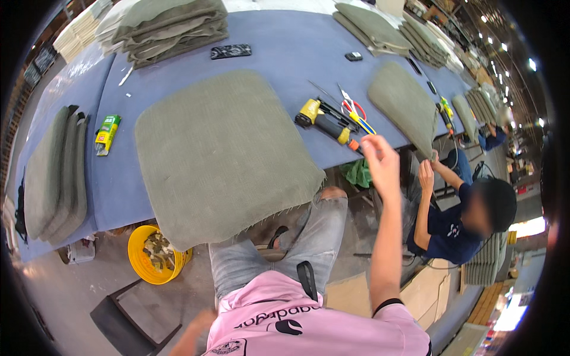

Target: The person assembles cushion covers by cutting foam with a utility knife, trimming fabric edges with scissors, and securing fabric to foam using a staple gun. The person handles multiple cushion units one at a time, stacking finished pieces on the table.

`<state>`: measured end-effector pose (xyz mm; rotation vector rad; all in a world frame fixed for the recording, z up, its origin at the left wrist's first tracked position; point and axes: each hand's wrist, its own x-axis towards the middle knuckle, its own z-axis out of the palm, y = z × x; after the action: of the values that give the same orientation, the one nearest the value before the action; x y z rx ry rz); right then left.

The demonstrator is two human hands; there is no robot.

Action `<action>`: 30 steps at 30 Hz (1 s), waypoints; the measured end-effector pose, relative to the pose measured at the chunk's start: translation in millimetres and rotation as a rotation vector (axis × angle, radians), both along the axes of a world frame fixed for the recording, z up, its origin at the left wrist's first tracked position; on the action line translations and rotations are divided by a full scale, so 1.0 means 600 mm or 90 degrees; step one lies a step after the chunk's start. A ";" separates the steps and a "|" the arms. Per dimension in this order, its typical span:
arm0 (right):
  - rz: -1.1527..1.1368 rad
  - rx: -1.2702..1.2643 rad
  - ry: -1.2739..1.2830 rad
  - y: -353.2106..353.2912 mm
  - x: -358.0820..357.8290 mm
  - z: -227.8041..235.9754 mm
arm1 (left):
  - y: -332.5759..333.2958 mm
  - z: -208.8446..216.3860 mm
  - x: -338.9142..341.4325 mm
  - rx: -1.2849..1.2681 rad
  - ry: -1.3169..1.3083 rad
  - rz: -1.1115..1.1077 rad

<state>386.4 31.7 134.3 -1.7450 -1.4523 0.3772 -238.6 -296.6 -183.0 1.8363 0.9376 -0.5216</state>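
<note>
A cushion covered in grey-green fabric [225, 148] lies in front of me, its frayed near edge hanging past the table edge over my lap. My right hand [382, 163] is raised at the table edge, fingers curled together. It is beside the orange-tipped end of a yellow and black staple gun [329, 121]; whether anything is between the fingers is hidden. Red-handled scissors [354, 108] and a tool with a yellow and blue handle [362, 123] lie against the gun. Down by my left hip, my left hand [203, 320] is blurred, apart from the cushion, its fingers unclear.
Stacked grey-green covers [172, 35] and cushions [56, 178] stand on the blue table [122, 196]. A green and yellow box [107, 135] lies left. Below are a yellow bucket of scraps [138, 261] and a black chair [127, 323]. At right, a co-worker [454, 219] handles another cushion [404, 101].
</note>
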 end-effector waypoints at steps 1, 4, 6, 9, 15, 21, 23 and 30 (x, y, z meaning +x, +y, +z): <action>-0.036 0.034 -0.113 0.039 0.044 -0.018 | -0.018 0.000 0.004 -0.106 0.065 0.070; 0.026 0.065 -0.325 0.117 0.155 -0.066 | 0.041 0.008 0.005 -0.211 0.126 0.427; 0.049 0.075 -0.398 0.160 0.195 -0.102 | 0.109 0.015 0.014 -0.184 0.098 0.530; 0.025 -0.036 -0.355 0.200 0.195 -0.142 | 0.193 0.033 0.025 -0.145 0.060 0.602; -0.050 -0.119 -0.350 0.242 0.165 -0.197 | 0.302 0.068 0.029 -0.079 0.009 0.652; -0.067 -0.104 -0.280 0.227 0.184 -0.209 | 0.359 0.089 0.032 -0.066 0.002 0.630; -0.083 -0.130 -0.267 0.227 0.194 -0.212 | 0.374 0.096 0.032 -0.062 0.004 0.620; -0.097 -0.121 -0.225 0.228 0.170 -0.229 | 0.425 0.126 0.030 -0.030 0.026 0.602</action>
<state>488.3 168.3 -3.0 -2.1431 -1.5511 0.1320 -220.6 -41.5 -107.4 1.1431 1.6439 0.0164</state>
